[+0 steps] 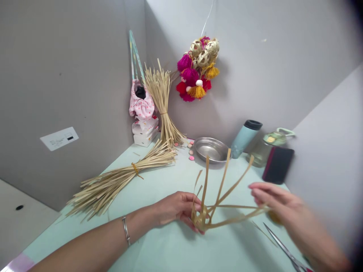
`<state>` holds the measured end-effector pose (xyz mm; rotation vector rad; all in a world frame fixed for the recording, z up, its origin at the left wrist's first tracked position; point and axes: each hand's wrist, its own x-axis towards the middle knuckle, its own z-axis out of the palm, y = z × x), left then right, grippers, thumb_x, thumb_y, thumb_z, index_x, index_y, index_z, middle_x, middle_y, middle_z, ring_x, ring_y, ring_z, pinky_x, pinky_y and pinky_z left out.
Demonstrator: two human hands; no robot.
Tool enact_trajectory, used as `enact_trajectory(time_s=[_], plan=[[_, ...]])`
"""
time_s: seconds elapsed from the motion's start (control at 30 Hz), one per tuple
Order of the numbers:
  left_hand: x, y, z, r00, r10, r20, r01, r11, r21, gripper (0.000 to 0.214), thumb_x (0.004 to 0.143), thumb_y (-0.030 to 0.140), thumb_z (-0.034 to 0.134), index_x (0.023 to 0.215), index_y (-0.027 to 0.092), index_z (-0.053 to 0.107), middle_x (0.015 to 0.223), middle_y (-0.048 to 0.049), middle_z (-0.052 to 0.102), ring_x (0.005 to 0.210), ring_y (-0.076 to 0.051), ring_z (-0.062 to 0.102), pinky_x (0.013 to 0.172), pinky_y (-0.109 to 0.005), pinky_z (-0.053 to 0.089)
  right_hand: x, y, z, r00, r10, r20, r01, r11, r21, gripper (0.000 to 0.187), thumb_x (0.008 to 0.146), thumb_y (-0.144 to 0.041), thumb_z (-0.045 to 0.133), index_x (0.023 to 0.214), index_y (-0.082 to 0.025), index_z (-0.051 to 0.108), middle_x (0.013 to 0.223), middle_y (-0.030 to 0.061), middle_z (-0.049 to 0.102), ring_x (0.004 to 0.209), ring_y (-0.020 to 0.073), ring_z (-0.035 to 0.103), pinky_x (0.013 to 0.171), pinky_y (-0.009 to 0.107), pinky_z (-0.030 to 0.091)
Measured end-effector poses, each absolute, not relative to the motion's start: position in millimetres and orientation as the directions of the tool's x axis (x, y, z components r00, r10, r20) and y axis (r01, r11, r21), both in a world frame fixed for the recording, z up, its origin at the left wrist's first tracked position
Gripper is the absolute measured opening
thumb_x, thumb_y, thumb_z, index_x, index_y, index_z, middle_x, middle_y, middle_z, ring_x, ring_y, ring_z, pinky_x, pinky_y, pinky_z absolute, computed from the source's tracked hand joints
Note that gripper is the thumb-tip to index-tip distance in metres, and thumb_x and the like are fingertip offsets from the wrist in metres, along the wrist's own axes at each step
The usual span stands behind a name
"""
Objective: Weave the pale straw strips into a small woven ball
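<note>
My left hand (184,209) is closed around a small, partly woven ball (201,218) of flat, tan bamboo strips, low over the table. Several loose strips (224,179) fan out from it, upward and to the right. My right hand (279,202), blurred by motion, is at the far ends of two strips (241,218) that run toward it and meet at its fingers. Its upper fingers point left. Below it, scissors (283,247) lie on the table with their blades slightly apart, beside a thin loose strip (263,233).
Behind stand a metal bowl (211,149), a blue tumbler (246,139), a green-lidded jug (272,141) and a phone (278,165). Strip bundles lie (121,177) and stand (161,102) at left, near white boxes (144,132). Woven balls with tassels (198,70) hang on the wall.
</note>
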<state>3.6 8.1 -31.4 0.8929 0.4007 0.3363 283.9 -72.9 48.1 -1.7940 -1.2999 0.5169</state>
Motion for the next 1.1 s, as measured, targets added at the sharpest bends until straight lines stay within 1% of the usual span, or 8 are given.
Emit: enact_trajectory(time_s=[0.07, 0.13, 0.17, 0.23, 0.47, 0.7, 0.93, 1.1], plan=[[3.9, 8.2, -34.3, 0.893, 0.397, -0.211, -0.083, 0.608, 0.790, 0.029, 0.073, 0.033, 0.075, 0.090, 0.014, 0.061, 0.093, -0.0101, 0.072, 0.068, -0.022, 0.073, 0.062, -0.031, 0.055, 260.9, -63.2, 36.3, 0.164, 0.986, 0.013, 0.517, -0.074, -0.853, 0.029, 0.075, -0.049, 0.072, 0.085, -0.022, 0.076, 0.080, 0.0052, 0.070, 0.072, 0.0212, 0.063, 0.061, 0.027, 0.051], [4.2, 8.5, -37.7, 0.907, 0.355, -0.225, -0.049, 0.621, 0.782, 0.029, 0.073, 0.033, 0.075, 0.090, 0.014, 0.061, 0.088, -0.0090, 0.073, 0.067, -0.022, 0.073, 0.062, -0.031, 0.056, 239.6, -59.0, 23.8, -0.015, 1.000, -0.007, 0.407, -0.001, -0.913, 0.026, 0.076, -0.045, 0.073, 0.078, -0.020, 0.076, 0.083, 0.0066, 0.068, 0.078, 0.0225, 0.063, 0.070, 0.030, 0.052], [4.3, 8.7, -39.3, 0.912, 0.339, -0.232, -0.033, 0.624, 0.781, 0.029, 0.073, 0.033, 0.075, 0.090, 0.014, 0.061, 0.085, -0.0083, 0.073, 0.066, -0.022, 0.073, 0.063, -0.031, 0.056, 230.8, -58.4, 18.2, -0.091, 0.996, -0.010, 0.323, 0.020, -0.946, 0.026, 0.078, -0.045, 0.072, 0.081, -0.020, 0.077, 0.084, 0.0068, 0.068, 0.079, 0.0224, 0.063, 0.071, 0.032, 0.052], [4.4, 8.7, -41.7, 0.916, 0.319, -0.244, -0.011, 0.627, 0.779, 0.029, 0.073, 0.032, 0.075, 0.092, 0.015, 0.060, 0.080, -0.0065, 0.073, 0.063, -0.021, 0.072, 0.062, -0.031, 0.055, 217.3, -58.8, 9.2, -0.202, 0.979, -0.003, 0.189, 0.036, -0.981, 0.027, 0.077, -0.046, 0.073, 0.081, -0.020, 0.078, 0.081, 0.0061, 0.066, 0.073, 0.0207, 0.064, 0.068, 0.032, 0.053], [5.3, 6.8, -42.0, 0.926, 0.262, -0.273, 0.050, 0.631, 0.774, 0.031, 0.072, 0.034, 0.075, 0.094, 0.016, 0.061, 0.075, -0.0033, 0.072, 0.056, -0.017, 0.069, 0.059, -0.029, 0.054, 202.4, -62.7, 1.5, -0.175, 0.982, -0.066, 0.144, -0.040, -0.989, 0.021, 0.075, -0.038, 0.077, 0.074, -0.017, 0.073, 0.070, 0.0036, 0.066, 0.066, 0.0196, 0.066, 0.062, 0.030, 0.053], [5.7, 5.6, -40.8, 0.934, 0.228, -0.276, 0.069, 0.642, 0.764, 0.029, 0.070, 0.033, 0.076, 0.087, 0.015, 0.062, 0.073, -0.0032, 0.072, 0.056, -0.018, 0.070, 0.060, -0.031, 0.055, 214.4, -66.4, -1.2, -0.249, 0.968, 0.033, 0.256, 0.099, -0.962, 0.015, 0.081, -0.032, 0.073, 0.075, -0.019, 0.075, 0.075, 0.0032, 0.065, 0.071, 0.0174, 0.062, 0.066, 0.028, 0.048], [5.8, 5.4, -40.4, 0.943, 0.183, -0.277, 0.096, 0.647, 0.756, 0.029, 0.070, 0.035, 0.076, 0.087, 0.015, 0.063, 0.072, -0.0035, 0.073, 0.058, -0.019, 0.071, 0.062, -0.031, 0.057, 217.5, -68.1, -1.1, -0.282, 0.959, 0.029, 0.235, 0.098, -0.967, 0.017, 0.081, -0.037, 0.074, 0.076, -0.021, 0.078, 0.075, 0.0038, 0.065, 0.068, 0.0173, 0.061, 0.062, 0.027, 0.047], [6.4, 5.7, -44.6, 0.938, 0.188, -0.292, 0.108, 0.642, 0.759, 0.031, 0.068, 0.036, 0.078, 0.088, 0.016, 0.065, 0.069, -0.0010, 0.071, 0.058, -0.017, 0.069, 0.067, -0.035, 0.057, 209.9, -74.9, 14.6, -0.279, 0.960, 0.008, 0.315, 0.099, -0.944, 0.019, 0.084, -0.039, 0.070, 0.084, -0.022, 0.079, 0.076, 0.0046, 0.065, 0.070, 0.0183, 0.062, 0.062, 0.028, 0.047]])
